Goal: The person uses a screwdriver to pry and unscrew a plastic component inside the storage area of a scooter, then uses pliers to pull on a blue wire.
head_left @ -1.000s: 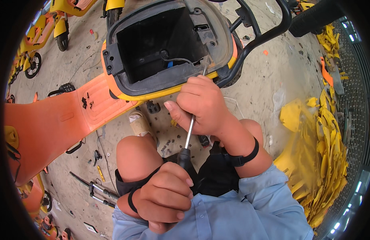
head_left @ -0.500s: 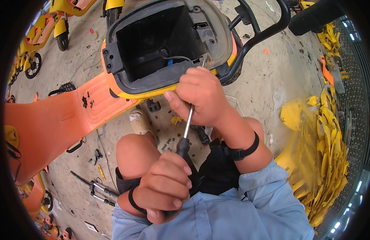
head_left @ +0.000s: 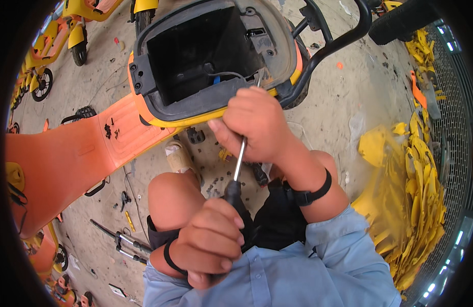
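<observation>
A long screwdriver (head_left: 239, 159) slants up from my lap toward the rim (head_left: 190, 109) of an open black storage compartment (head_left: 195, 51) on an orange and yellow scooter body. My left hand (head_left: 208, 240) is closed around its black handle, low in front of my shirt. My right hand (head_left: 249, 123) is closed around the metal shaft higher up, its knuckles at the compartment's near right edge. The shaft's far end reaches a scuffed corner of the rim; exactly what it touches cannot be made out. A cable and a blue piece lie inside the compartment.
Small dark screws (head_left: 108, 130) lie on the orange footboard (head_left: 131, 125). A black tube frame (head_left: 323, 51) curves off the compartment's right. Yellow panels (head_left: 415, 204) are piled at the right. More scooters (head_left: 78, 36) stand at upper left. A fork (head_left: 129, 245) and small parts lie on the floor.
Compared with a second ago, both hands and the screwdriver have shifted a little forward toward the compartment. Over the last half second they have barely moved.
</observation>
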A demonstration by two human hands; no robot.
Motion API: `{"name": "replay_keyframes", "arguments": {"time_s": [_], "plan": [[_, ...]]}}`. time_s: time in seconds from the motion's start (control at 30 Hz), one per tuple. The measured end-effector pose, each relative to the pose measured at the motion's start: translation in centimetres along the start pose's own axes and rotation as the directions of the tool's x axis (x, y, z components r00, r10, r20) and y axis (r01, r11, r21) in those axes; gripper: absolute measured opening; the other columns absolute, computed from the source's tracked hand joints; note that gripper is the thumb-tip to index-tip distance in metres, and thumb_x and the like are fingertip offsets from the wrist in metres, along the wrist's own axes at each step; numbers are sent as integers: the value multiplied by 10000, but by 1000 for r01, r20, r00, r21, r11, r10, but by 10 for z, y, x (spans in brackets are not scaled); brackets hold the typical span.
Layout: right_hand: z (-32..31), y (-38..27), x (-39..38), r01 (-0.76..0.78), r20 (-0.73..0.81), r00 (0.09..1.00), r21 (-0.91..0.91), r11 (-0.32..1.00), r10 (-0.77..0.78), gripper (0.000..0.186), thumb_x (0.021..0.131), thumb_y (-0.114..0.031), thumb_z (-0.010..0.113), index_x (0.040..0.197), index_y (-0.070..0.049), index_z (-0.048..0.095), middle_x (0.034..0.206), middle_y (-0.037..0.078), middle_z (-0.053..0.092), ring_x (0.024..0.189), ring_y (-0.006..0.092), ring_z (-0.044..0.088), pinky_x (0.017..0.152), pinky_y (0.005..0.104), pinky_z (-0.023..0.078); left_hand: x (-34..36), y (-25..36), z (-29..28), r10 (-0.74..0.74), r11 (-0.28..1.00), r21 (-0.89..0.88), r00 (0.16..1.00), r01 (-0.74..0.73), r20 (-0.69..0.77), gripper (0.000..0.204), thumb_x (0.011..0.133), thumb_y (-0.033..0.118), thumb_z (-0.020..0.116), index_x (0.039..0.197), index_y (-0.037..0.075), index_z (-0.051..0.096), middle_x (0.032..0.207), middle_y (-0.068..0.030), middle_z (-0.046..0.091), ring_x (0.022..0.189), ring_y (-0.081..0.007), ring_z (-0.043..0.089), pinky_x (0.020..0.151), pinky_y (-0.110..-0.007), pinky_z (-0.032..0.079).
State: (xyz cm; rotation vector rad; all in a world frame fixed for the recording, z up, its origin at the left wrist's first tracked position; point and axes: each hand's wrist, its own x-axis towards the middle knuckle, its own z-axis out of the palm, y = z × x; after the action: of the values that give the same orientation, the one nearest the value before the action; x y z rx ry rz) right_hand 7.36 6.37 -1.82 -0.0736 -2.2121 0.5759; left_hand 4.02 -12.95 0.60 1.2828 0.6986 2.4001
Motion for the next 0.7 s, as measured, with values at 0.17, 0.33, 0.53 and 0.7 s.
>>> {"name": "replay_keyframes", "arguments": {"time_s": [0.17, 0.33, 0.53, 0.7], "plan": [[1, -13, -3, -18, 2, 1000, 17, 1000, 18, 347, 810, -111, 753, 600, -85, 478, 588, 58, 407, 550, 271, 417, 532, 381, 315, 1, 1, -5, 61, 998, -22, 997, -61, 47, 285, 1026, 265, 409, 847, 99, 557, 727, -62, 636, 677, -207, 572, 728, -402, 484], [3, 4, 1, 26, -37, 999, -1, 1000, -26, 360, 800, -114, 759, 597, -74, 464, 587, 62, 405, 544, 269, 411, 525, 380, 312, 1, -8, -3, 7, 1000, 5, 999, -7, -40, 278, 1045, 304, 411, 899, 102, 535, 774, -82, 670, 739, -229, 609, 780, -415, 489], [-27, -7, 1, 113, -149, 980, -126, 986, -131, 387, 776, -98, 757, 576, -71, 426, 580, 62, 369, 520, 262, 375, 503, 376, 289, 13, -3, -25, 121, 993, -4, 988, -122, 98, 384, 1071, 465, 343, 1003, 129, 517, 803, -69, 674, 796, -245, 620, 847, -449, 467], [-48, 15, -25, 85, -93, 989, -253, 964, -112, 342, 754, -120, 766, 586, -100, 470, 581, 34, 412, 547, 241, 442, 524, 355, 341, 31, -4, -26, -122, 940, 304, 985, 155, -125, 318, 1036, 407, 429, 1026, 120, 566, 843, -51, 575, 868, -214, 546, 895, -448, 417]]}}
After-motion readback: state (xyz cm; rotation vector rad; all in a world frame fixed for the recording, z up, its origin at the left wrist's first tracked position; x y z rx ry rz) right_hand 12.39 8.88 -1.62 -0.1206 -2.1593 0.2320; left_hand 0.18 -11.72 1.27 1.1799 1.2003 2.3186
